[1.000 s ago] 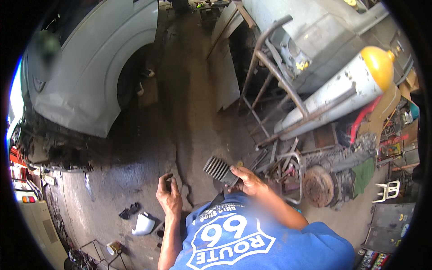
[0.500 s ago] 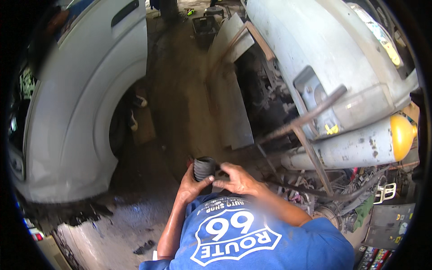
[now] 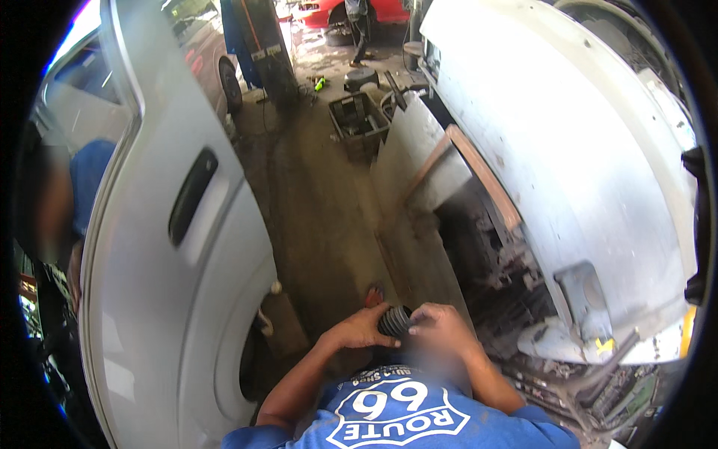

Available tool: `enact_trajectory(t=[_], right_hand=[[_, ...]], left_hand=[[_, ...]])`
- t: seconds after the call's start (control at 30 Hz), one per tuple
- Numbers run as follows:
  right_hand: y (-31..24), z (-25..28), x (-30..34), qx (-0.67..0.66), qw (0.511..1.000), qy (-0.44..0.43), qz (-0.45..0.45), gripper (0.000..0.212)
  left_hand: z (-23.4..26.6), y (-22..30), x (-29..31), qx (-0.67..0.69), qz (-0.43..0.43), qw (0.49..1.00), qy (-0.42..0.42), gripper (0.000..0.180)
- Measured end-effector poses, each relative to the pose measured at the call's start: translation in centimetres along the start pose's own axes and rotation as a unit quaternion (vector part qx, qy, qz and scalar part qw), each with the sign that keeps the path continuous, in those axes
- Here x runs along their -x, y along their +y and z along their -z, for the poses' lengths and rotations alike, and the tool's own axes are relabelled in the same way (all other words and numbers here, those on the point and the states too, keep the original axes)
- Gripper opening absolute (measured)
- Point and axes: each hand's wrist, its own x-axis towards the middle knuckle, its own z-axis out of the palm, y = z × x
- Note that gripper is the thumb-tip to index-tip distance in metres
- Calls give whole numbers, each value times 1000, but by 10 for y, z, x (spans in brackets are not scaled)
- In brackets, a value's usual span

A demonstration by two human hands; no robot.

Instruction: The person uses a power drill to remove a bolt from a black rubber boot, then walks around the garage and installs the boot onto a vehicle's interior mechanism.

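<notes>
A black ribbed rubber boot (image 3: 393,322), shaped like a short bellows, lies tilted between my hands in front of my chest. My left hand (image 3: 363,328) grips it from the left, with the thumb along its near side. At its right end my right hand (image 3: 443,329) has the fingers bent in against the rim. Those fingertips are partly hidden, and my right wrist is blurred.
A silver car door panel (image 3: 179,299) rises close on my left; a person in blue (image 3: 93,179) is behind it. On the right stand a pale body panel (image 3: 553,135) and a rusty metal frame (image 3: 486,176). Ahead is a black crate (image 3: 359,120) on the floor.
My view has tilted up and swung left, showing more of the workshop ahead. The rubber boot has tipped from near upright to slanting, and my right fingers have come onto its right end.
</notes>
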Motion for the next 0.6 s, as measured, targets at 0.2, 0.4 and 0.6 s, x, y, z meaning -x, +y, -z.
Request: enact_trajectory(t=[0.2,0.4,0.6], right_hand=[[-3,61,-163,-8,996,-33,-88,30],[4,96,-282,-50,994,46,-90,26],[20,94,-389,-8,975,198,-97,19]], left_hand=[[153,1,-106,-81,36,993,-76,106],[281,5,-205,-51,39,980,-189,101],[385,-37,-310,-15,-54,959,-279,105]])
